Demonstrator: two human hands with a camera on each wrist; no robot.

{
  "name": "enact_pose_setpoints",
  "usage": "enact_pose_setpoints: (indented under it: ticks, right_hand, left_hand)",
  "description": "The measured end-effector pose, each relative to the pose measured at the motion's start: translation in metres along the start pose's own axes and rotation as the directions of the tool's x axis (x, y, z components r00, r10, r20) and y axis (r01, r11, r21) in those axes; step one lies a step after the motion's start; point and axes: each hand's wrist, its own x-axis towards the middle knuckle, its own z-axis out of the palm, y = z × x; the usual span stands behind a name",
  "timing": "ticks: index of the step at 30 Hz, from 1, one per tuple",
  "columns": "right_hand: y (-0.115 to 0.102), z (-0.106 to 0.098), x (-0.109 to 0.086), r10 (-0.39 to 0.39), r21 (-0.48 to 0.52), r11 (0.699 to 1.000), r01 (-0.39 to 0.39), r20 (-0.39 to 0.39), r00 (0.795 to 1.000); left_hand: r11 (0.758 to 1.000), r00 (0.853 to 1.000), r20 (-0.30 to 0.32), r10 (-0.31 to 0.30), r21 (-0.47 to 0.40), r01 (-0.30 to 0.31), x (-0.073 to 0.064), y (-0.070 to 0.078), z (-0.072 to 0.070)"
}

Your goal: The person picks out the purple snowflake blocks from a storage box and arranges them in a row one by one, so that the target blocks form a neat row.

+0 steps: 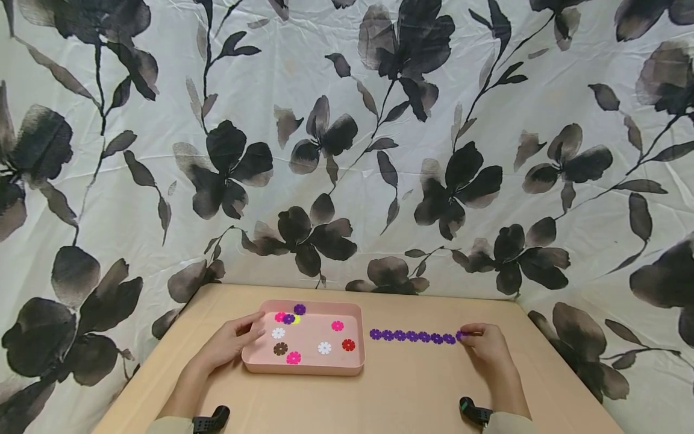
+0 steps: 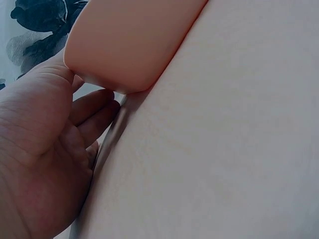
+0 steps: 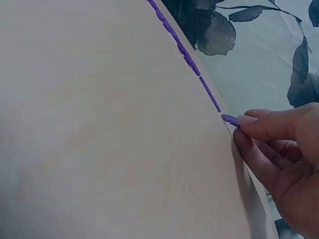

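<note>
On the table, right of the pink tray, lies a row of purple flower-shaped pieces, edge to edge. At the row's right end my right hand pinches one more purple flower piece between thumb and fingertips; a small gap beside the row shows in the right wrist view. My left hand holds the tray's left rim, thumb over the edge and other fingers loosely bent outside, near the tray's corner in the left wrist view. Inside the tray lie purple pieces and several of other colours.
Loose in the tray are pink, white, red, brown and yellow flower pieces. A pale wooden table carries everything. Behind its far edge hangs a white cloth with dark flowers.
</note>
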Motion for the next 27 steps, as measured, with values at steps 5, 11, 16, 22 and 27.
enact_pose_setpoints:
  ticks: [5,11,16,22,27]
  right_hand:
    - [-0.0016,0.0001,-0.0013,-0.017,-0.047,0.999,0.016,-0.011,1.0]
    - [-0.0013,-0.0002,-0.0024,-0.026,-0.077,0.997,0.025,-0.006,1.0]
    - [-0.0021,-0.001,-0.0024,-0.041,-0.105,0.994,0.04,-0.003,0.999]
    - [-0.0014,-0.0008,-0.0006,-0.057,-0.105,0.993,0.057,0.01,0.998]
    - [-0.0005,-0.0009,-0.0013,-0.033,-0.096,0.995,0.036,0.027,0.999]
  left_hand:
    - [1.0,1.0,-0.002,0.007,-0.004,-0.007,0.0003,-0.0018,0.0]
    - [1.0,1.0,-0.007,0.011,-0.012,-0.011,0.0009,-0.003,0.0002]
    - [1.0,1.0,-0.006,0.003,-0.01,-0.003,0.0016,-0.0031,0.0]
    - [1.0,1.0,-0.006,-0.002,-0.007,0.002,0.0019,-0.003,0.0001]
    - [1.0,1.0,-0.007,0.001,-0.005,-0.001,0.0014,-0.0016,0.0002]
